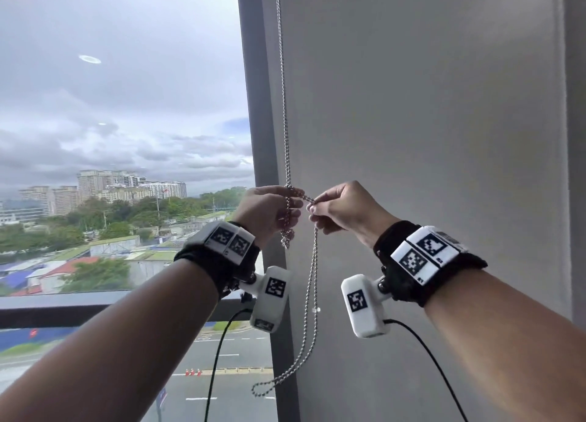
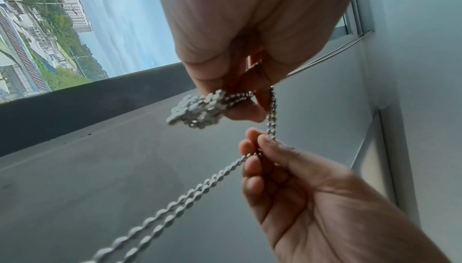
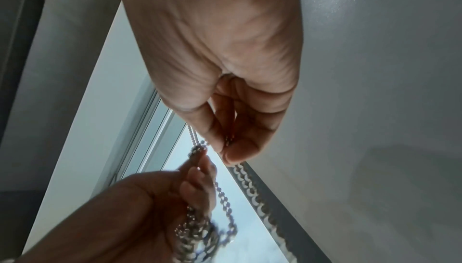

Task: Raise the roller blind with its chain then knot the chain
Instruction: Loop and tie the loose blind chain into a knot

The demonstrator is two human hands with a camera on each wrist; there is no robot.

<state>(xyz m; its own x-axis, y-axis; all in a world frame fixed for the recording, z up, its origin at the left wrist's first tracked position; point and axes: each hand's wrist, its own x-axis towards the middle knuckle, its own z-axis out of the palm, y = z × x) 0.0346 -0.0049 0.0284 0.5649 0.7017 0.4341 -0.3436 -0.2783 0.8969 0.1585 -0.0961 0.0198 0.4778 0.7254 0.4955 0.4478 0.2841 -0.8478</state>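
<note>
The metal bead chain (image 1: 283, 104) hangs down along the dark window post. My left hand (image 1: 293, 204) grips a bunched, tangled clump of chain (image 1: 288, 236) that dangles under its fingers. My right hand (image 1: 312, 206) pinches a short stretch of chain just right of the left hand, thumb against forefinger. From there a long doubled loop (image 1: 312, 294) drops and curls left at its bottom. The left wrist view shows the clump (image 2: 197, 111) under the left fingers and the right fingertips (image 2: 265, 140) pinching the strand. The window glass is uncovered; the blind is not in the head view.
A dark vertical window post (image 1: 257, 104) stands just left of the chain, and a plain grey wall (image 1: 412, 136) fills the right. A dark sill rail (image 1: 63, 307) crosses below the glass. Black cables (image 1: 218, 358) hang from the wrist cameras near the chain loop.
</note>
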